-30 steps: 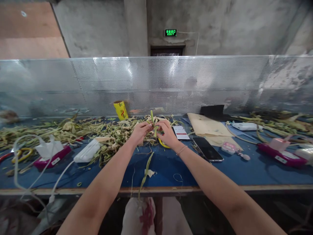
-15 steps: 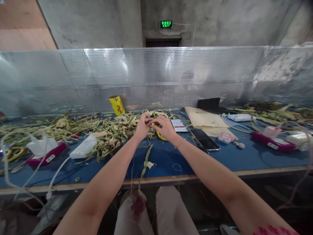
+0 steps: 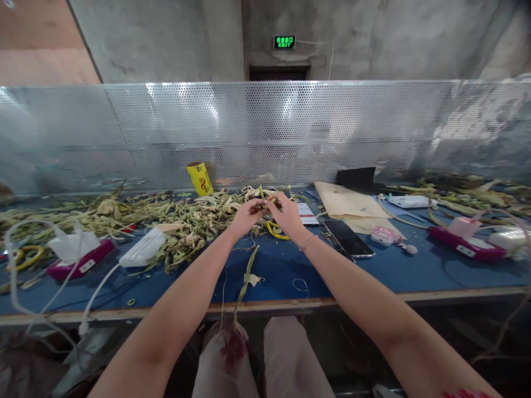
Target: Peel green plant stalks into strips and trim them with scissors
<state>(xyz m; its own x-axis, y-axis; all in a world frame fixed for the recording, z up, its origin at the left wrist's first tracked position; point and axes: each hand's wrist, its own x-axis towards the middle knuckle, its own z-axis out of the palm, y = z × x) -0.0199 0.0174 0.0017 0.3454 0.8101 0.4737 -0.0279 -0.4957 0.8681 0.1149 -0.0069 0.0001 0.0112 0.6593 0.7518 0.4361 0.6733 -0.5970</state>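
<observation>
Fingertips meet over the middle of the blue table. My left hand (image 3: 248, 214) has its fingers bent and closed at the tips, against the other hand. My right hand (image 3: 285, 212) pinches a small green plant piece (image 3: 261, 192), whose tip sticks up between the hands. The fingers hide most of it. Just below lies a yellow loop (image 3: 277, 232), perhaps a tool handle. To the left spreads a heap of wilted leaves and stalks (image 3: 191, 221). One long withered leaf (image 3: 248, 273) hangs over the near edge beside a pale scrap (image 3: 254, 280).
A yellow carton (image 3: 199, 178) stands behind the heap, before a perforated metal screen (image 3: 166, 121). On the right lie a lit phone (image 3: 307, 214), a dark phone (image 3: 348, 239), brown paper (image 3: 348, 200) and a pink case (image 3: 383, 236). Power strips with cables (image 3: 81, 266) sit at both sides.
The hands have shifted slightly right, and the left fingers have turned and opened out a little. More of the green piece shows between them. The whole view has moved slightly.
</observation>
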